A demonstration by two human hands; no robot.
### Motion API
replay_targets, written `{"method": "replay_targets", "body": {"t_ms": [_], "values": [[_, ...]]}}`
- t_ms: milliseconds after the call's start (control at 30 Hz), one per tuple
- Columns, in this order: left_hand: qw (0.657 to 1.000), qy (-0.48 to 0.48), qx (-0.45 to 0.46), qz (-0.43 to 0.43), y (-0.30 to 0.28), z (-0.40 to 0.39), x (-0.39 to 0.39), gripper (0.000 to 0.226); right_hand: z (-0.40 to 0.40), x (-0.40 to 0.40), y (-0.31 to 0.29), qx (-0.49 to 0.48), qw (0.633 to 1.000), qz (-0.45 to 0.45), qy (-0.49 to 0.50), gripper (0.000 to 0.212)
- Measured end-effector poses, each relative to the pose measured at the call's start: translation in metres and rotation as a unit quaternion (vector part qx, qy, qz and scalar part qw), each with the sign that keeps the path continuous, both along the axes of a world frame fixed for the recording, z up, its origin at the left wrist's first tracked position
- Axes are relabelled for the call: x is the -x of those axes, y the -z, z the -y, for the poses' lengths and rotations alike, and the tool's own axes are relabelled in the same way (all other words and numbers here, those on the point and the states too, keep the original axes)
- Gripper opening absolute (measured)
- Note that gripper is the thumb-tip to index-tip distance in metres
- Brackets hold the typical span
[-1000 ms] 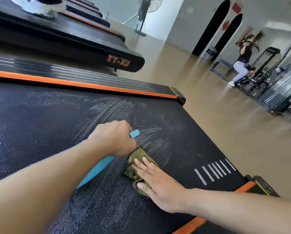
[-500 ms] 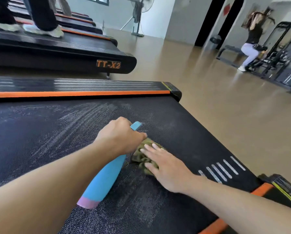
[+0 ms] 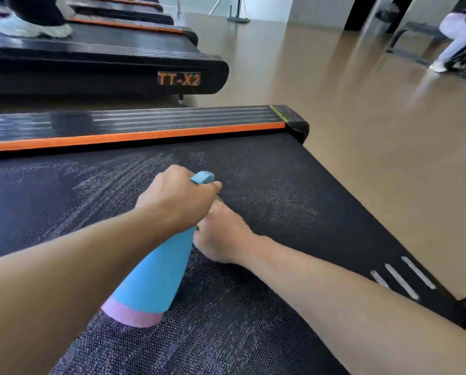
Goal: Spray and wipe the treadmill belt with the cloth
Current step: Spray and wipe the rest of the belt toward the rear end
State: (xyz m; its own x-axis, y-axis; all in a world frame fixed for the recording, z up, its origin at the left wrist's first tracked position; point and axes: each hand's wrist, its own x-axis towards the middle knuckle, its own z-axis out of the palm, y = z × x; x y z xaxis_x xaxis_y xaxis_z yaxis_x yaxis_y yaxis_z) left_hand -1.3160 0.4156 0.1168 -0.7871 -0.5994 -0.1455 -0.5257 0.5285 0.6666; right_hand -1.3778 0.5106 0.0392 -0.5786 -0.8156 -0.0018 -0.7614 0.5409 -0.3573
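Across the streaked treadmill belt (image 3: 280,185) your wipe has travelled leftward, so your left hand (image 3: 177,196), clenched around the blue spray bottle (image 3: 156,277), now hides the cloth (image 3: 198,226) beneath your right hand (image 3: 221,234), whose fingers I cannot make out.

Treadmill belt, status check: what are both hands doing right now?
Left hand grips blue spray bottle. Right hand on treadmill belt, cloth almost hidden beneath. Nothing in the way.
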Motion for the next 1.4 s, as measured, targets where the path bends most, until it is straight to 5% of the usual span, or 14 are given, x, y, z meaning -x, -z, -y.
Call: {"method": "replay_targets", "body": {"t_ms": [167, 333, 400, 633, 733, 833, 900, 967, 1167, 1300, 1400], "values": [[0.998, -0.046, -0.008, 0.048, 0.01, 0.006, 0.02, 0.046, -0.004, 0.06, 0.011, -0.039, 0.995, -0.069, -0.062, 0.05], [0.997, -0.005, -0.04, 0.06, 0.022, 0.015, 0.03, 0.055, -0.091, 0.189, 0.015, -0.074, 0.967, -0.066, 0.234, 0.053], [0.998, 0.015, -0.035, 0.046, 0.025, 0.016, 0.033, 0.049, -0.099, 0.201, 0.017, -0.08, 0.955, -0.045, 0.281, 0.054], [0.999, 0.012, -0.023, 0.022, 0.014, 0.008, 0.024, 0.036, -0.047, 0.037, 0.016, 0.0, 0.999, -0.047, 0.004, 0.051], [0.999, 0.009, -0.048, -0.016, 0.007, 0.008, 0.028, 0.045, -0.063, 0.034, 0.01, -0.012, 0.998, -0.048, -0.04, 0.05], [0.996, 0.013, -0.068, -0.048, 0.007, 0.005, 0.033, 0.046, -0.094, 0.103, 0.011, -0.019, 0.994, -0.008, 0.111, 0.05], [0.996, 0.01, -0.075, -0.048, 0.009, 0.005, 0.035, 0.048, -0.116, 0.148, 0.008, -0.043, 0.958, 0.008, 0.283, 0.052], [0.996, 0.013, -0.079, -0.038, 0.011, 0.006, 0.037, 0.048, -0.113, 0.164, 0.006, -0.072, 0.939, 0.005, 0.336, 0.054], [0.997, 0.009, -0.076, -0.014, 0.012, 0.002, 0.045, 0.046, -0.032, 0.056, 0.021, -0.022, 0.997, -0.068, -0.005, 0.046], [0.998, 0.014, -0.058, 0.004, 0.012, 0.001, 0.049, 0.042, -0.036, 0.083, 0.02, -0.016, 0.999, -0.026, -0.015, 0.046], [0.999, 0.006, -0.051, 0.018, 0.006, 0.008, 0.049, 0.041, -0.056, 0.126, 0.018, -0.032, 0.994, -0.018, 0.104, 0.055]]}}
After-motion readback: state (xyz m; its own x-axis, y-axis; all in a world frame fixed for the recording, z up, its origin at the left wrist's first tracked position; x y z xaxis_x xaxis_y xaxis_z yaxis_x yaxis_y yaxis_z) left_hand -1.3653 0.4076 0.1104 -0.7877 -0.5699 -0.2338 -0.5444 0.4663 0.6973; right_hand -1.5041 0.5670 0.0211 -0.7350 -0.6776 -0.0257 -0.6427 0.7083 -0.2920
